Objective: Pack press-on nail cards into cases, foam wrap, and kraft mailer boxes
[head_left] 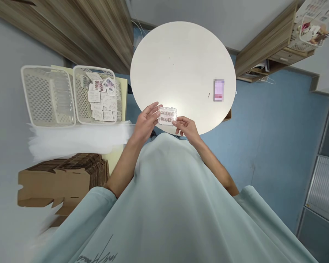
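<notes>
A small clear plastic pack [167, 115] with rows of brownish round pieces sits at the near edge of a round white table [181, 62]. My left hand [147, 120] holds its left side, fingers curled against it. My right hand [185, 127] pinches its lower right corner between thumb and fingertips. Both forearms reach up from my pale green top.
Two white mesh baskets stand at the left: one [48, 95] looks empty, the other [97, 95] holds several similar packs. Flattened cardboard boxes [63, 179] lie below them. A small pink blurred object [218, 90] lies on the table's right side. A wooden shelf unit [265, 51] stands at the right.
</notes>
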`<state>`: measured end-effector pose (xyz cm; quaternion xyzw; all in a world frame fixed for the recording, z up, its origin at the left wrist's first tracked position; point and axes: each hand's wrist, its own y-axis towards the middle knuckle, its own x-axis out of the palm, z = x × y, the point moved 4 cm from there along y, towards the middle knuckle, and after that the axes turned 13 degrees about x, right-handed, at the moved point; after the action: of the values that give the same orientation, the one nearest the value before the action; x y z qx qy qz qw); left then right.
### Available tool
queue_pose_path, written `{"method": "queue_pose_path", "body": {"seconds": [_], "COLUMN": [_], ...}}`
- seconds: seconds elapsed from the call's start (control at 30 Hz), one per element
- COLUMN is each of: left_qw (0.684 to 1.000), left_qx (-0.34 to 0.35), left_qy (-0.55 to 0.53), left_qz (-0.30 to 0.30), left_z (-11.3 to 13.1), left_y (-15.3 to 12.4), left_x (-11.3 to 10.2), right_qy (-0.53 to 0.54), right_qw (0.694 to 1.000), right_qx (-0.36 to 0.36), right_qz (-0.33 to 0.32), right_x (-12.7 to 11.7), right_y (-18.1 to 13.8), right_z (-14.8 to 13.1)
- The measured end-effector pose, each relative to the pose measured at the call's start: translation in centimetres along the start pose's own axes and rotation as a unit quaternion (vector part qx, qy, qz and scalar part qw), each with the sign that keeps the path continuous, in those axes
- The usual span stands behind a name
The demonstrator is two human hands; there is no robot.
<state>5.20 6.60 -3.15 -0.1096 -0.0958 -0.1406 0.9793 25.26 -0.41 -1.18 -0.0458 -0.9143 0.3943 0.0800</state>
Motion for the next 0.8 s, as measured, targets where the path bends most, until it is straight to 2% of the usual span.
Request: {"method": "queue_pose_path", "body": {"seconds": [0.13, 0.43, 0.63, 0.8], "left_qw": [0.997, 0.997, 0.994, 0.989], "left_qx": [-0.011, -0.026, -0.032, -0.047], "left_qy": [0.071, 0.070, 0.093, 0.123], "left_qz": [0.005, 0.025, 0.044, 0.068], "left_z": [-0.5, -2.0, -2.4, -4.8], "left_y": [-0.8, -1.5, -1.2, -0.3], "left_x": [-1.1, -2.1, -3.6, -5.6], "right_qy": [-0.007, -0.044, -0.065, -0.096], "right_qw": [1.000, 0.999, 0.997, 0.994], "right_qx": [-0.001, 0.010, 0.026, 0.040], "right_qz": [0.005, 0.016, 0.022, 0.014], "right_x": [-0.1, 0.1, 1.1, 2.4], "right_y": [0.5, 2.3, 4.2, 7.1], "right_z": [0.0, 0.9, 1.8, 2.7]}}
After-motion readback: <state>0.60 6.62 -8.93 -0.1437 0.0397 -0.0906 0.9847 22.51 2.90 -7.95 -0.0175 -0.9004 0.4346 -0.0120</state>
